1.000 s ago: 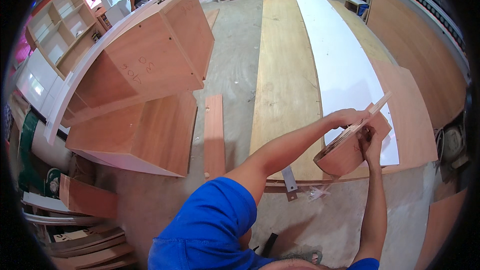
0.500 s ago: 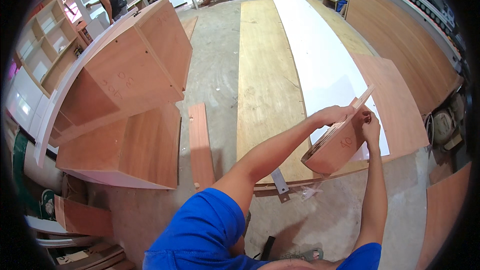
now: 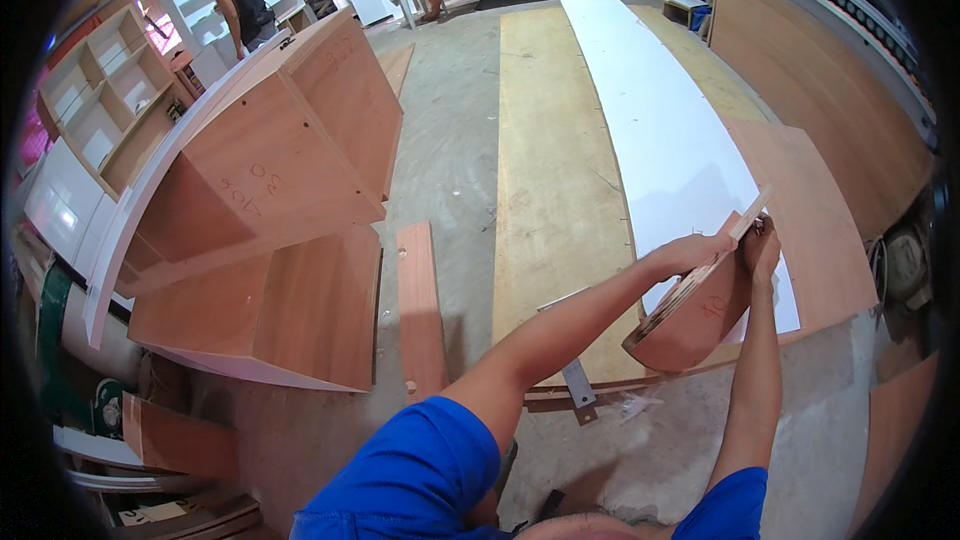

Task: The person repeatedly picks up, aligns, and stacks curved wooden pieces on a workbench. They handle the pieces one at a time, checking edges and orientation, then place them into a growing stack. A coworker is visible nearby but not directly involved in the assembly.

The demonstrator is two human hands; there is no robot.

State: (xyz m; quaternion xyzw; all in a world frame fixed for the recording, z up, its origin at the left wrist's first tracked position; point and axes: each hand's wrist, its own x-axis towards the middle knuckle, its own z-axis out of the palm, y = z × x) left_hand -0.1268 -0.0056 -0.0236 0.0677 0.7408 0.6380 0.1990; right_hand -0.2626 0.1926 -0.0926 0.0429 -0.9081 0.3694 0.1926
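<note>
A curved reddish-brown wooden board (image 3: 690, 330), with a layered, rough edge and pencil marks on its face, is tilted on its side above the white panel (image 3: 665, 140). My left hand (image 3: 698, 253) is closed over its upper edge near the far end. On the board's right face, close to that same end, my right hand (image 3: 762, 250) has its fingers bent together. Something small may be in that pinch, but I cannot make it out. Under the white panel lies a yellowish plywood sheet (image 3: 555, 140), and a grey metal strip (image 3: 578, 385) rests across its near edge.
Large wooden cabinet boxes (image 3: 300, 200) stand at left, beside a narrow plank (image 3: 420, 300) on the concrete floor. A brown sheet (image 3: 800, 220) lies right of the white panel. A long wooden panel (image 3: 820, 90) stands at far right. People (image 3: 240, 10) are at the back.
The view has shifted slightly, so the scene sits further right and lower. Both hands stay at the board's far end, and the right fingers have shifted slightly there.
</note>
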